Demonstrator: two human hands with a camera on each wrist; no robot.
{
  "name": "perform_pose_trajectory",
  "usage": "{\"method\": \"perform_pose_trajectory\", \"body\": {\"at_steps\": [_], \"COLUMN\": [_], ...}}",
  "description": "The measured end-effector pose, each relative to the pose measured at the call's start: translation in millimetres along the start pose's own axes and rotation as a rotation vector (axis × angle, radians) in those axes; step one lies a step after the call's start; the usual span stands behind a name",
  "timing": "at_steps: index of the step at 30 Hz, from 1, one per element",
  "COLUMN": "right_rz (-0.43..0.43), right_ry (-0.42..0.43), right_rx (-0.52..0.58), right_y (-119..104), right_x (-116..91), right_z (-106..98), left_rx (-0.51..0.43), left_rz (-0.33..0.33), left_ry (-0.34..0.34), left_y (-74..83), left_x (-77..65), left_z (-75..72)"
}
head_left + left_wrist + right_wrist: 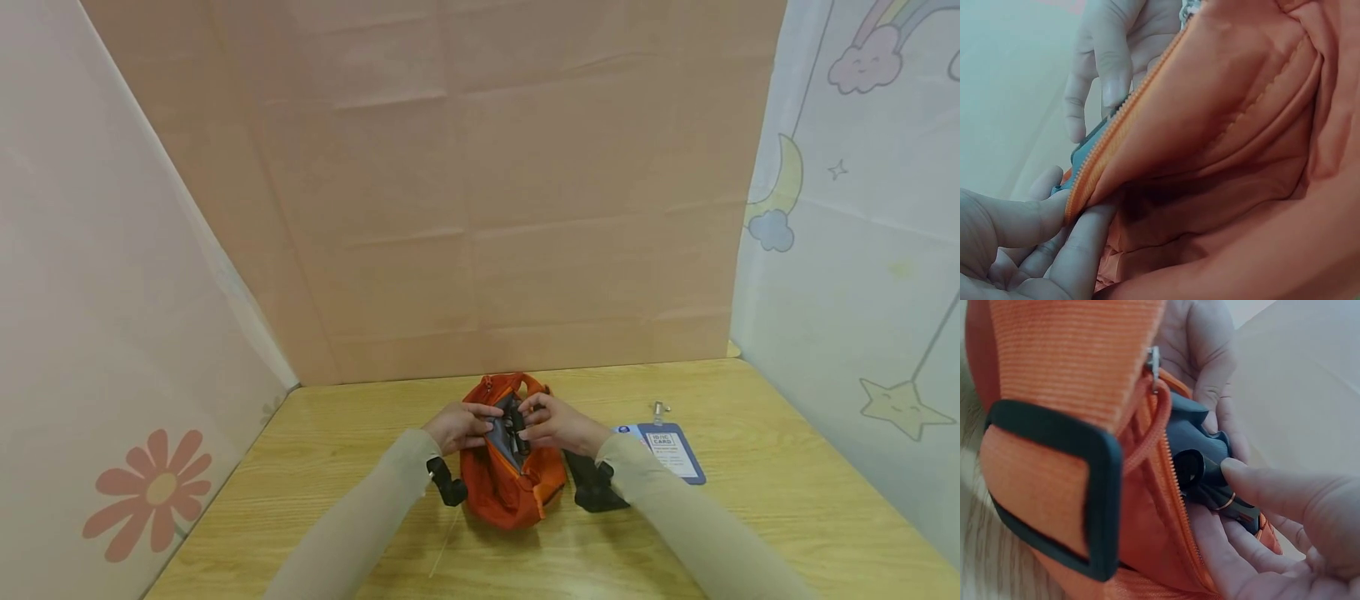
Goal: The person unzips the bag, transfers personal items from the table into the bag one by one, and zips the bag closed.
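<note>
An orange-red zippered bag (498,500) with a grey lining lies unzipped on the table. My left hand (459,427) pinches the left edge of its opening, thumb and fingers on either side of the orange zipper (1107,140). Within the opening my right hand (558,425) holds a small black object (1215,472) between thumb and fingers. It has a round, cup-like end and a thin gold-coloured ring; I cannot tell its exact kind. The bag's lower inside is hidden.
A blue ID card holder (697,467) with a metal clip lies to the right, partly behind the right forearm. Beside the bag is a black strap (596,492). An orange webbing strap (1079,356) runs through a black buckle (1107,506). Fabric walls surround the wooden table (337,433).
</note>
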State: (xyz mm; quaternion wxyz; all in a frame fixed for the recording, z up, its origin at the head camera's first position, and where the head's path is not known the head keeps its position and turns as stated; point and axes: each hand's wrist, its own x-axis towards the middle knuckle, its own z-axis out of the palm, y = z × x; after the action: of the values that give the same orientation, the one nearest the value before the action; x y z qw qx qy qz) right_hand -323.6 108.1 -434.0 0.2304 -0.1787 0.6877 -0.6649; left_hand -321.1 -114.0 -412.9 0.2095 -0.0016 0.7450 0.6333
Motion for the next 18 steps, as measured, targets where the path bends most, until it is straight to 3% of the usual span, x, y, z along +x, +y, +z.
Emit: {"method": "perform_pose_trajectory", "body": {"at_steps": [18], "right_rz": [0.054], "right_ry": [0.054], "right_rx": [-0.156], "right_y": [-0.1], "right_x": [1.9], "right_z": [8.0], "left_rx": [0.010], "left_rz": [-0.006], "left_ry": [0.007], "left_y": [2.0], "left_x": [-1.9], "left_z": [1.3]}}
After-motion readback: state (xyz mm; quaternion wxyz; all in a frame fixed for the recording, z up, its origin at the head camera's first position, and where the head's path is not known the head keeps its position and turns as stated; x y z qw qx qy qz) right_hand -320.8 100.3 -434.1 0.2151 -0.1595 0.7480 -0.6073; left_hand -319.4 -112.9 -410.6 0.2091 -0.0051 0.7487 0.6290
